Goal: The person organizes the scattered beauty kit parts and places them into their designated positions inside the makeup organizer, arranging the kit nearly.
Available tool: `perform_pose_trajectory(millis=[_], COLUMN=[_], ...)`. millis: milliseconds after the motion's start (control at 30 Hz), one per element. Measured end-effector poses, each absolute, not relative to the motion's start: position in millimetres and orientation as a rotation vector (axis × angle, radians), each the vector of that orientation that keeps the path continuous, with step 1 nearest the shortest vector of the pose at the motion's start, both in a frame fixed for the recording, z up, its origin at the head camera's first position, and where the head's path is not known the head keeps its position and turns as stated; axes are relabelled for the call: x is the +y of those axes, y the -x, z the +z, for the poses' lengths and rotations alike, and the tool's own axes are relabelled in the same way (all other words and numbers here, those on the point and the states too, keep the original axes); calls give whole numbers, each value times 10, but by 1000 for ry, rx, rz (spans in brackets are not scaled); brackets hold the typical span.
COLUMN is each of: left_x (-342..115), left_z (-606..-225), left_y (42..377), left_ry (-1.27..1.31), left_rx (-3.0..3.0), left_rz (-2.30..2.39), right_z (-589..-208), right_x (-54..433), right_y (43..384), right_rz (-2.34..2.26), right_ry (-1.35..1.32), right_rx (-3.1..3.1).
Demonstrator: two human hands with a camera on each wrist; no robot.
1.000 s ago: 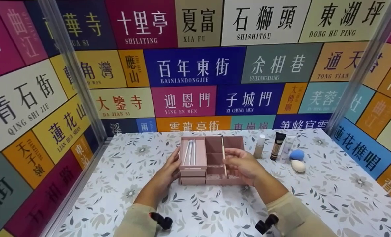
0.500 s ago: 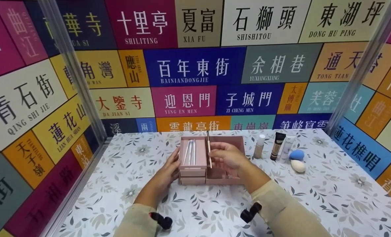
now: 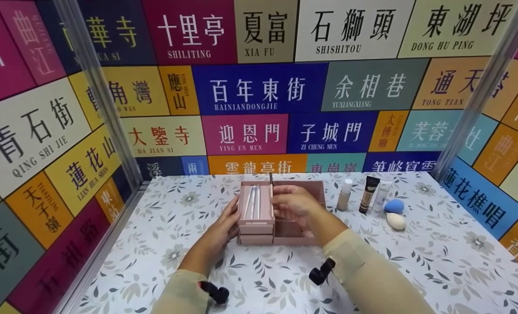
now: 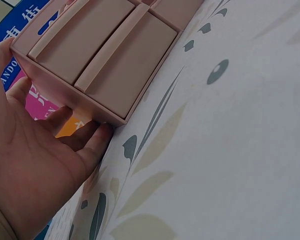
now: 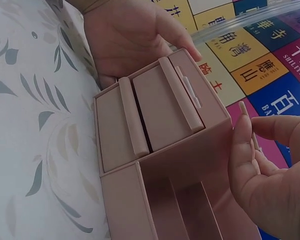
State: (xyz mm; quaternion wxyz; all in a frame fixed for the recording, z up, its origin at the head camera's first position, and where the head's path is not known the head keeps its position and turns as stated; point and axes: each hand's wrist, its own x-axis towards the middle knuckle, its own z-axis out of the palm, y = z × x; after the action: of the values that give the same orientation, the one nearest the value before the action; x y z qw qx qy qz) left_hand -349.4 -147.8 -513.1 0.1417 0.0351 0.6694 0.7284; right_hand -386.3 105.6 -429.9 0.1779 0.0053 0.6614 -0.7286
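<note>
A pink organizer (image 3: 256, 239) stands on the table, with two drawers at its left and open compartments at its right. Several slim white sticks (image 3: 252, 203) lie in the tray on top of the drawers. My left hand (image 3: 218, 231) rests against the organizer's left side, its fingertips touching the wall in the left wrist view. Between thumb and fingers, my right hand (image 3: 300, 204) pinches a slim makeup brush (image 3: 271, 180), dark at the far end, upright beside the tray's right edge. Its pale lower end shows past the thumb in the right wrist view.
To the right of the organizer stand a pump bottle (image 3: 344, 196), a black-capped tube (image 3: 368, 196) and a white tube (image 3: 380, 197). A blue sponge (image 3: 394, 205) and a cream sponge (image 3: 396, 221) lie beside them. Printed panels (image 3: 259, 89) enclose the table.
My right hand has carried the brush leftward, from over the open compartments to the right edge of the drawer tray. The left hand has stayed at the organizer's side.
</note>
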Motion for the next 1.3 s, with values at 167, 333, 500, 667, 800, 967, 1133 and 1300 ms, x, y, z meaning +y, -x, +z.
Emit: perform_pose_trajectory(millis=[167, 333, 500, 667, 800, 967, 1133, 1300], left_x=[-1473, -1461, -1453, -1452, -1455, -1457, -1463, -1455], left_z=[-5138, -5146, -5148, -5144, -5140, -5133, -5118, -5117], left_y=[3505, 3498, 3492, 3494, 3494, 3483, 3469, 3476], left_ry=[-96, -108, -129, -149, -134, -101, -103, -109], left_rx=[1928, 1925, 1927, 1917, 1924, 1935, 1923, 1913], left_rz=[2115, 2126, 2133, 2145, 2138, 2122, 2125, 2136], right_z=[-4300, -4310, -4315, -4301, -4310, -4335, -4313, -4309], right_x=[1053, 1034, 1026, 1029, 1029, 1030, 1049, 1110], right_y=[3882, 3904, 3912, 3905, 3902, 3903, 3868, 3822], right_rz=[-2063, -2058, -2051, -2052, -2064, -2091, -2104, -2116], right_ry=[-25, -23, -39, -37, -34, -19, -20, -13], right_rx=[1881, 1876, 1877, 1891, 1889, 1875, 1893, 1909])
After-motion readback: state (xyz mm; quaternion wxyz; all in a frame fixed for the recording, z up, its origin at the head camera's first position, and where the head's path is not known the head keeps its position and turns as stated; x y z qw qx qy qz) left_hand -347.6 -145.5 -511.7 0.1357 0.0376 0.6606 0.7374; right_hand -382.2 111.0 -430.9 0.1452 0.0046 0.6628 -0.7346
